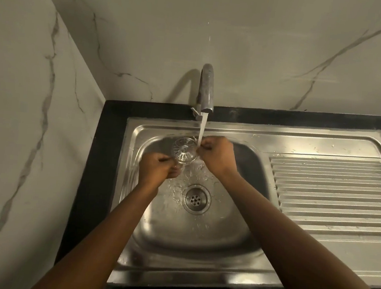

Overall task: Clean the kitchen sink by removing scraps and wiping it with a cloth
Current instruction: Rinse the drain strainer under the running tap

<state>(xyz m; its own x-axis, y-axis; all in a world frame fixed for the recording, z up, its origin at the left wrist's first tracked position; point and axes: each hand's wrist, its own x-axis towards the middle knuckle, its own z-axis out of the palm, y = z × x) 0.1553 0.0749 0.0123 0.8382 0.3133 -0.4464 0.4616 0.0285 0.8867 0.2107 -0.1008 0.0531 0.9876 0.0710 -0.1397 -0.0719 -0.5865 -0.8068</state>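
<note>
Steel, by its shine, thin and slotted: the strainer (184, 152) is a small round disc, stiff and light. It is wet through, so I judge it slippery and apt to twist or drop if I squeeze it across the face. The rim is the place to take it, at 2 opposite points.

It hangs tilted above the back of the sink (164, 232), at 12 o'clock from the drain (196, 199). Water (202, 131) from the tap (206, 87) falls past its right edge. My left hand (159, 168) curls onto the rim at 7 o'clock, and my right hand (216, 156) is bunched tight at 3 o'clock. Both seem to pinch the rim, but my knuckles face me and hide the fingertips, so I cannot see the exact contact.

Splash and glare blur the basin floor around the drain. Whether scraps lie there or in the strainer's slots, I cannot tell. No cloth shows.

At 3 o'clock from the basin lies the ribbed draining board (334, 188), its far end cut off by the frame. A black counter (111, 136) borders the sink, with a veined marble wall (264, 46) at 12 o'clock. The tap's lever is too small to read.
</note>
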